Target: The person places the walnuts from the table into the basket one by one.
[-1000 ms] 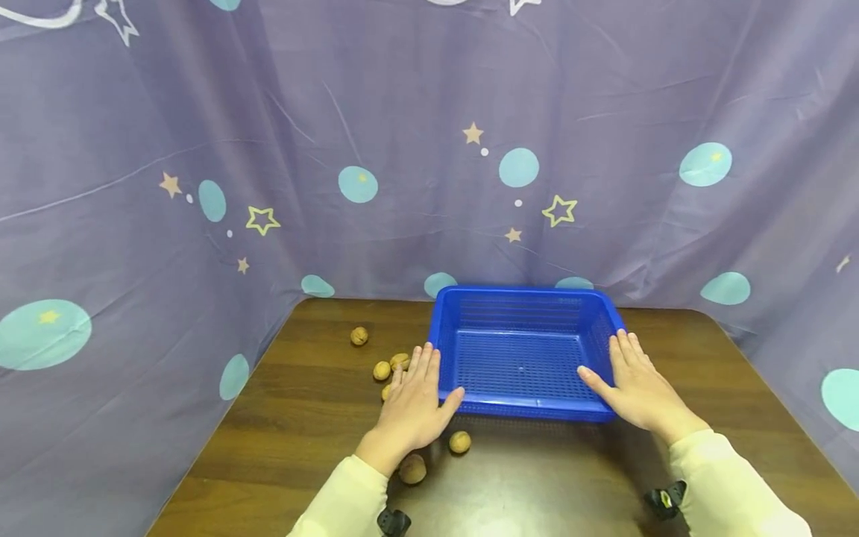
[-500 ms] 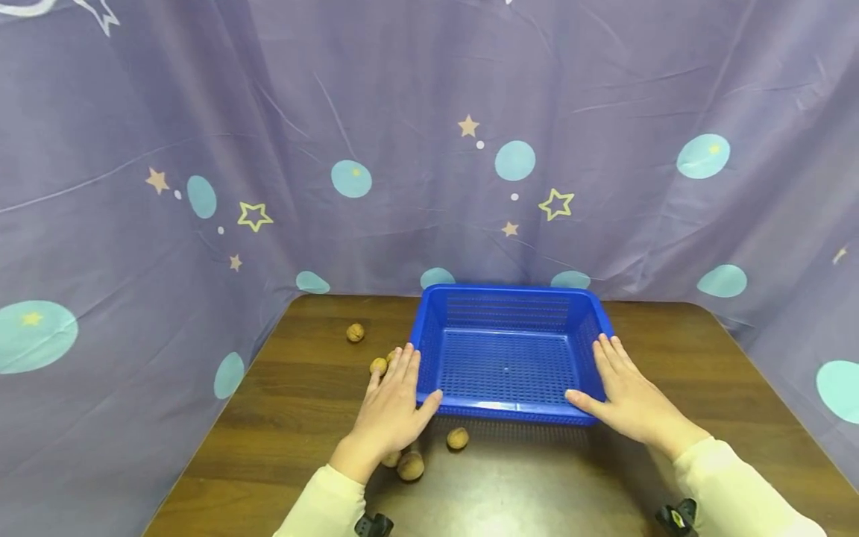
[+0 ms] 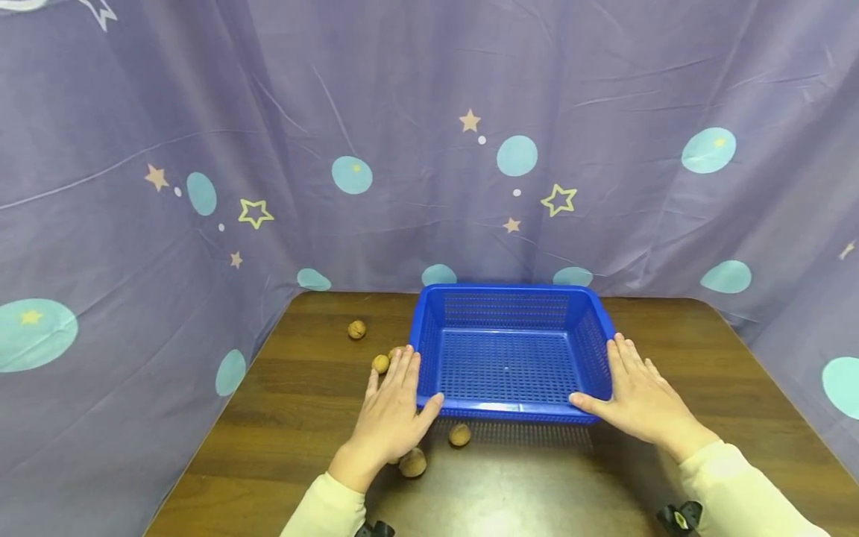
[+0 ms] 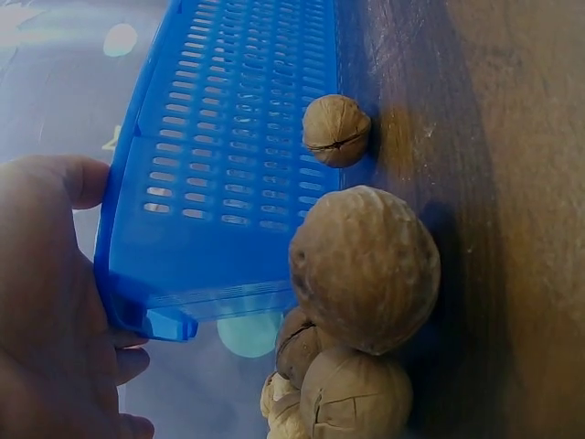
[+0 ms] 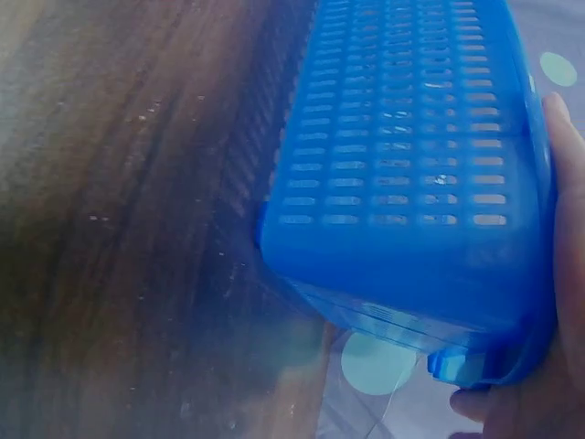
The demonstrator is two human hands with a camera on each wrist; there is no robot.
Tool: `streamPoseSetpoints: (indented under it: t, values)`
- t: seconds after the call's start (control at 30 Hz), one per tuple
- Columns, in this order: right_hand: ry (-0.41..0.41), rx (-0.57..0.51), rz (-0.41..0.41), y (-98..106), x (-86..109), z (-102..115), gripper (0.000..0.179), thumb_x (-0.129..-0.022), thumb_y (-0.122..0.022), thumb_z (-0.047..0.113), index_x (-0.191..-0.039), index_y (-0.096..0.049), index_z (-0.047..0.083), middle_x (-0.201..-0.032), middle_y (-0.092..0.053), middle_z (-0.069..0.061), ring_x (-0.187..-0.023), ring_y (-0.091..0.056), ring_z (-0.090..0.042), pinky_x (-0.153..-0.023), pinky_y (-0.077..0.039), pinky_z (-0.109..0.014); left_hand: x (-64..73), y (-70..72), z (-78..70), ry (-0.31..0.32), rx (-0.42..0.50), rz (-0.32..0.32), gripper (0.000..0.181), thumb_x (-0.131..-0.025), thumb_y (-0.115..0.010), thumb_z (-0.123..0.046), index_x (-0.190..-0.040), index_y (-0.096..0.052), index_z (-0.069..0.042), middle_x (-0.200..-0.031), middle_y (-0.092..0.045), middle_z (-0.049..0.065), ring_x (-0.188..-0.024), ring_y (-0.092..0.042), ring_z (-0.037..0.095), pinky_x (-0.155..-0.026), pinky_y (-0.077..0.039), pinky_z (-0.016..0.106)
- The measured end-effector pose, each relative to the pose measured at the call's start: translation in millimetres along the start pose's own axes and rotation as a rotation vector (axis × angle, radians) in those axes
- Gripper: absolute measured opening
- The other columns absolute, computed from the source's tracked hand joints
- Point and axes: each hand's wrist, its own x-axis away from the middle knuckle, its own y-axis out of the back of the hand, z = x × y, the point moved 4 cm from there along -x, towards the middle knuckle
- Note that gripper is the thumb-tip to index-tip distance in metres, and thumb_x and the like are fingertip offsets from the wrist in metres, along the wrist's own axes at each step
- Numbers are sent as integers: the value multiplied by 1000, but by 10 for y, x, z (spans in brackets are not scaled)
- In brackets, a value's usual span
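Note:
A blue plastic basket (image 3: 517,408) with slotted walls stands upright on the wooden table, its inside bare. My left hand (image 3: 391,418) lies at its left near corner, fingers straight along the side and thumb at the near rim; the left wrist view shows the thumb (image 4: 87,183) touching that rim. At the right near corner is my right hand (image 3: 640,399), fingers straight beside the wall, thumb over the near rim. Walnuts lie around the left hand: one walnut (image 3: 459,435) in front of the basket, a larger-looking walnut (image 4: 364,270) near the wrist, others partly hidden.
A lone walnut (image 3: 357,330) lies toward the table's far left, and another walnut (image 3: 380,364) sits by the left fingertips. Behind the wooden table (image 3: 523,492) hangs a purple curtain (image 3: 416,89) with stars and ovals, close to the far edge.
The basket has shifted slightly left over the table, with both hands moving along. Since half a second ago the right hand's fingers have moved a little to the right.

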Motion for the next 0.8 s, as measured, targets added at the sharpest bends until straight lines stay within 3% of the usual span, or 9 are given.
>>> streamPoseSetpoints:
  t: [0.2,0.43,0.8]
  values:
    - [33,2,-30,67,-36,-87,113,-77,-61,71,-144,-26,-13,-150,-23,-31,-139,-20,-46,-103,-15,-70,-2,-6,-9,-2,2,1,77,-95,-44,-56,-150,-29,-3,-158,-21,11,-145,-15,28,-111,-13,62]
    - [27,-48,39,12,-91,-144,113,-81,-59,68,-149,-11,-9,-157,-5,-26,-144,-5,-40,-104,-9,-72,17,10,-4,9,12,20,77,-95,-46,-54,-150,-27,-3,-158,-19,11,-145,-14,29,-111,-12,62]
    - [20,-98,74,35,-76,-115,111,-83,-60,64,-149,-8,-9,-156,-4,-28,-141,-12,-47,-101,-12,-73,5,91,89,-23,137,61,83,-92,-47,-63,-150,-30,-7,-158,-20,8,-146,-9,23,-113,-10,59]
